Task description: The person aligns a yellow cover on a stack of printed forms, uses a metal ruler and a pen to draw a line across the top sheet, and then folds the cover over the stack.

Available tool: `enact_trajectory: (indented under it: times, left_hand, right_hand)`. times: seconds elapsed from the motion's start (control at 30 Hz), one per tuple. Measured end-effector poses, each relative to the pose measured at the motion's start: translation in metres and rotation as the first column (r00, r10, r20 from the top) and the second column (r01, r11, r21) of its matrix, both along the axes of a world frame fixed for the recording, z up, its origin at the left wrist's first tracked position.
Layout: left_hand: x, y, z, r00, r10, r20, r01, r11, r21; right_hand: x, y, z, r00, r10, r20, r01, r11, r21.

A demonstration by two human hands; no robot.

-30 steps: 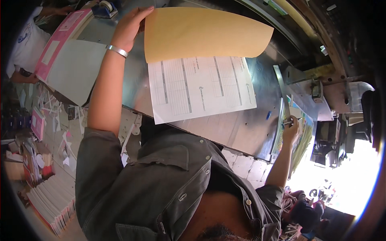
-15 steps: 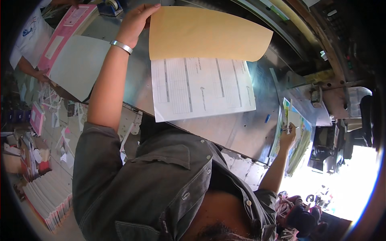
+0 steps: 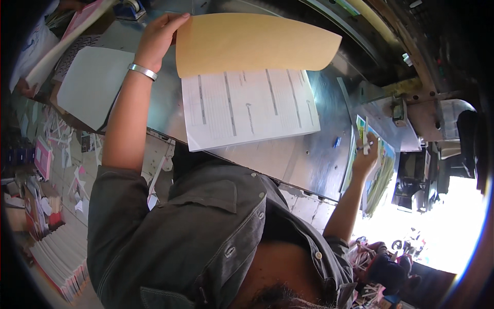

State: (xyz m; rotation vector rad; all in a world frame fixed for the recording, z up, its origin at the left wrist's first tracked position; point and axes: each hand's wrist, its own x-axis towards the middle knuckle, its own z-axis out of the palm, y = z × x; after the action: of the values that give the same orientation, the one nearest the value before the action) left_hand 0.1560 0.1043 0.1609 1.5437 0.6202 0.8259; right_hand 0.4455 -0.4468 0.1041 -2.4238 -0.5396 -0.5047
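My left hand [image 3: 157, 44] pinches the upper left corner of a tan cover sheet [image 3: 254, 41]. That sheet is lifted and curls at its right end over a thick stack of printed white forms [image 3: 252, 108]. The forms lie on a shiny metal table [image 3: 288, 165], near its front edge. Off to the right, my right hand [image 3: 366, 154] is closed round a narrow pale strip [image 3: 366, 139], whose exact kind I cannot make out. Beneath that hand are a colourful printed sheet and a pile of papers [image 3: 383, 188].
A tape dispenser [image 3: 129, 9] stands at the far left. Another person's hand [image 3: 24, 88] holds a large board beside a white sheet [image 3: 95, 85]. Paper scraps litter the floor [image 3: 103, 180] near stacked booklets [image 3: 59, 260]. A small blue item [image 3: 337, 142] lies on the table.
The tan sheet, the forms and my left hand appear shifted slightly left. My right hand has risen, and the pale strip now shows in it. The other person has lifted the pink-faced board.
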Motion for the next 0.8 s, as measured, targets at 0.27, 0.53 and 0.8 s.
enact_trajectory:
  times: [0.27,0.53,0.8]
  left_hand:
    - [-0.01,-0.005,-0.024,0.992,-0.008,-0.128,0.01,1.0,0.014]
    - [-0.04,-0.06,-0.037,0.992,0.004,-0.125,0.004,0.998,0.065]
    - [-0.08,-0.098,-0.057,0.991,-0.132,-0.009,0.124,0.908,0.401]
  right_hand:
    - [0.033,0.025,-0.027,0.981,-0.134,-0.139,0.045,0.858,-0.512]
    - [-0.059,0.159,0.062,0.855,0.458,0.243,-0.451,0.888,-0.087]
    - [-0.143,0.206,0.046,0.687,0.701,0.195,-0.658,0.713,-0.243]
